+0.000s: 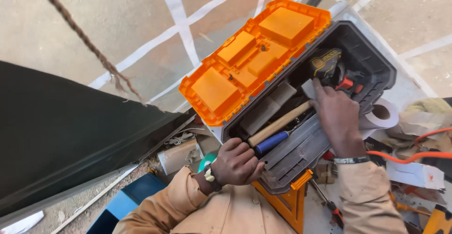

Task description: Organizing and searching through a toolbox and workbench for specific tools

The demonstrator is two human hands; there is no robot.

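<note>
Hands are already inside the grey plastic toolbox (pixel 372 60), whose orange compartmented lid (pixel 254 57) stands thrown back to the far left. So the box is open and the rummaging is under way, but nothing has been lifted clear of it as far as I can see.

The right hand (pixel 336 116) reaches deep into the far right end, fingers spread flat and pressing on the black and yellow power tool (pixel 326 63) with its red part beside it; no closed grasp shows. The left hand (pixel 235 161) curls over the near left rim, fingers pressed together around the edge.

Between the hands lies a pale wooden handle (pixel 280 122), its long axis running from near left up to far right, one end passing under the right hand. Just beside it, roughly parallel, sits a blue tool grip (pixel 271 142).

A white paper roll (pixel 383 114) lies right of the box, an orange cable (pixel 414 155) nearer.
</note>
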